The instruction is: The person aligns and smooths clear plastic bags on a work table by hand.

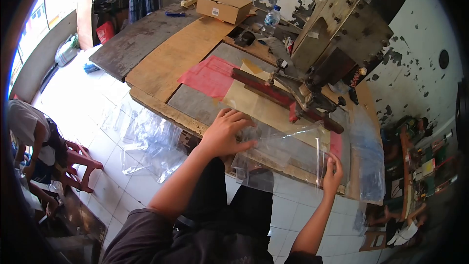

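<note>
A clear plastic sheet (pixel 288 154) spans between my two hands and hangs over the table's front edge. My left hand (pixel 228 131) rests at the sheet's left end, thumb and fingers apart. On the other side, my right hand (pixel 333 173) pinches the sheet's right edge with bent fingers. Just beyond the sheet is a grey metal plate (pixel 195 101) with red film (pixel 207 76) and yellowish strips (pixel 249 99) on it. Above these hangs a long dark red bar (pixel 266 88), part of a heavy metal press (pixel 337 29).
More clear plastic sheets (pixel 366 156) drape over the table's right end. A heap of crumpled plastic (pixel 151 139) lies at the left. Behind stand a cardboard box (pixel 223 7) and a water bottle (pixel 271 19). A red stool (pixel 80 161) and other people are at the sides.
</note>
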`<state>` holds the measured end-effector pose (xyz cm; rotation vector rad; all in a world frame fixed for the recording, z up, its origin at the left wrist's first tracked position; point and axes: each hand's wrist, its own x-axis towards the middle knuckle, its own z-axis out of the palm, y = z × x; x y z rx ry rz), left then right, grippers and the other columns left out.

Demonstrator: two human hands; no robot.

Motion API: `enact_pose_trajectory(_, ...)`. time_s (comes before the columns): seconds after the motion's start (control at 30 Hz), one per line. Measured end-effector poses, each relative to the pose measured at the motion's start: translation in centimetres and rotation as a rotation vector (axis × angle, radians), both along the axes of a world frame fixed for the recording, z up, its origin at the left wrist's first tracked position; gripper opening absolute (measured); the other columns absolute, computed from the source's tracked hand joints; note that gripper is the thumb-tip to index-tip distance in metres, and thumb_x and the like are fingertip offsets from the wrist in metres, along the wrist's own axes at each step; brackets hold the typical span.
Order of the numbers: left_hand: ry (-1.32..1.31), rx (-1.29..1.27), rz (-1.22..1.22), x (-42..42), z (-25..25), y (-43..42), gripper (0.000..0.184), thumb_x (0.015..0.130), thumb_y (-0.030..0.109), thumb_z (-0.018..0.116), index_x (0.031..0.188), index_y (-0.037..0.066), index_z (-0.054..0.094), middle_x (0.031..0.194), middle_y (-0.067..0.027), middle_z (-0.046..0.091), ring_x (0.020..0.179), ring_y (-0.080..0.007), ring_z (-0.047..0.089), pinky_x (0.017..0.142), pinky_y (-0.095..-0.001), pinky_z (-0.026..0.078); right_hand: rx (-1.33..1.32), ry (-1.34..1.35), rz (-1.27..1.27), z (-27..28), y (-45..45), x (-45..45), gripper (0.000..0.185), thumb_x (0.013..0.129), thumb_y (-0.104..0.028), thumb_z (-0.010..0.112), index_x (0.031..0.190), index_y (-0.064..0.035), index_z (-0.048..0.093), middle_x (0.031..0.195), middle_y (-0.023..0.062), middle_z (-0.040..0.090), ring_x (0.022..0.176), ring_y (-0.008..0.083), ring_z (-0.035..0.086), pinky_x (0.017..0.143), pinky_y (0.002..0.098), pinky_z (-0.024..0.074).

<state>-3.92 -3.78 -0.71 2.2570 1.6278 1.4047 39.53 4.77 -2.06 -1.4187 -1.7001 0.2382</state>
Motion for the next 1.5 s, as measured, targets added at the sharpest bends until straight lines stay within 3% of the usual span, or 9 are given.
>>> enact_pose_trajectory(0.13, 0.017, -0.017, 0.010, 0.1, -0.1, 0.1, 0.046, 0.083, 0.043, 0.084, 0.117, 0.013, 0.077, 0.122, -0.0067, 0.072, 0.123, -0.0308, 0.063, 0.115, -0.0479, 0.041, -0.179, 0.166, 0.095, 0.5, 1.9, -0.2, 0.042, 0.107, -0.036, 0.067, 0.130, -0.0017, 0.074, 0.121, 0.0118, 0.075, 0.110, 0.0202, 0.067, 0.099, 0.0354, 0.0493)
enact_pose_trajectory(0.17, 0.016, -0.024, 0.016, 0.2, -0.1, 0.1, 0.046, 0.083, 0.044, 0.083, 0.118, 0.013, 0.077, 0.122, -0.0069, 0.073, 0.124, -0.0313, 0.063, 0.115, -0.0483, 0.040, -0.167, 0.169, 0.142, 0.6, 2.7, -0.3, 0.044, 0.107, -0.038, 0.067, 0.128, 0.0000, 0.073, 0.110, 0.0073, 0.075, 0.100, 0.0163, 0.067, 0.091, 0.0318, 0.0503)
enact_pose_trajectory(0.37, 0.025, -0.038, -0.019, -0.1, -0.5, 0.3, 0.048, 0.084, 0.046, 0.082, 0.118, 0.013, 0.077, 0.124, -0.0080, 0.073, 0.125, -0.0326, 0.063, 0.117, -0.0488, 0.039, -0.377, 0.224, 0.149, 1.1, 6.0, -1.5, 0.041, 0.107, -0.036, 0.067, 0.119, 0.0021, 0.075, 0.091, -0.0002, 0.070, 0.077, 0.0090, 0.057, 0.073, 0.0278, 0.0470)
enact_pose_trajectory(0.67, 0.040, -0.016, 0.008, 0.0, -1.5, 0.3, 0.050, 0.083, 0.048, 0.082, 0.118, 0.012, 0.078, 0.121, -0.0105, 0.075, 0.122, -0.0345, 0.065, 0.115, -0.0488, 0.042, -0.306, 0.370, 0.165, 0.5, 6.7, -1.9, 0.027, 0.102, -0.019, 0.075, 0.117, 0.0031, 0.076, 0.094, -0.0007, 0.069, 0.084, 0.0102, 0.061, 0.078, 0.0259, 0.0476)
enact_pose_trajectory(0.8, 0.006, -0.022, 0.016, 0.2, -1.2, 0.0, 0.052, 0.082, 0.049, 0.082, 0.120, 0.013, 0.078, 0.122, -0.0111, 0.074, 0.123, -0.0349, 0.065, 0.116, -0.0481, 0.042, -0.281, 0.545, 0.242, 2.4, 3.6, -2.1, 0.036, 0.103, -0.021, 0.074, 0.128, 0.0046, 0.071, 0.103, 0.0002, 0.068, 0.093, 0.0104, 0.062, 0.084, 0.0265, 0.0474)
enact_pose_trajectory(1.0, -0.100, -0.076, -0.133, 0.1, -0.3, -1.1, 0.048, 0.087, 0.042, 0.081, 0.121, 0.008, 0.077, 0.121, -0.0129, 0.074, 0.118, -0.0341, 0.068, 0.109, -0.0464, 0.048, -0.175, 0.763, 0.175, 1.4, -2.3, -3.2, 0.035, 0.104, -0.021, 0.073, 0.130, 0.0020, 0.067, 0.102, 0.0000, 0.064, 0.091, 0.0126, 0.062, 0.087, 0.0279, 0.0494)
enact_pose_trajectory(1.1, -0.347, -0.197, -0.182, 0.8, 0.7, -2.5, 0.040, 0.089, 0.030, 0.082, 0.119, 0.004, 0.076, 0.116, -0.0135, 0.073, 0.111, -0.0306, 0.071, 0.101, -0.0420, 0.053, -0.112, 0.972, 0.309, -1.3, -2.7, -1.7, 0.034, 0.104, -0.022, 0.073, 0.129, 0.0002, 0.067, 0.102, 0.0003, 0.063, 0.090, 0.0129, 0.062, 0.086, 0.0286, 0.0522)
enact_pose_trajectory(1.27, -0.422, -0.166, 0.007, 3.3, 0.4, -5.4, 0.029, 0.087, 0.011, 0.083, 0.114, 0.002, 0.075, 0.110, -0.0137, 0.072, 0.105, -0.0286, 0.072, 0.093, -0.0381, 0.056, -0.067, 0.956, 0.334, -1.4, -3.4, -1.5, 0.034, 0.104, -0.024, 0.074, 0.127, -0.0008, 0.067, 0.099, 0.0005, 0.060, 0.089, 0.0124, 0.061, 0.082, 0.0300, 0.0548)
enact_pose_trajectory(1.5, -0.312, 0.085, 0.238, 5.1, 0.2, -6.3, 0.024, 0.083, 0.005, 0.083, 0.105, 0.003, 0.074, 0.106, -0.0128, 0.073, 0.099, -0.0305, 0.071, 0.087, -0.0399, 0.055, 0.051, 0.760, 0.482, -0.7, -2.5, -4.0, 0.035, 0.104, -0.026, 0.074, 0.125, 0.0002, 0.069, 0.099, 0.0020, 0.059, 0.087, 0.0144, 0.061, 0.079, 0.0307, 0.0555)
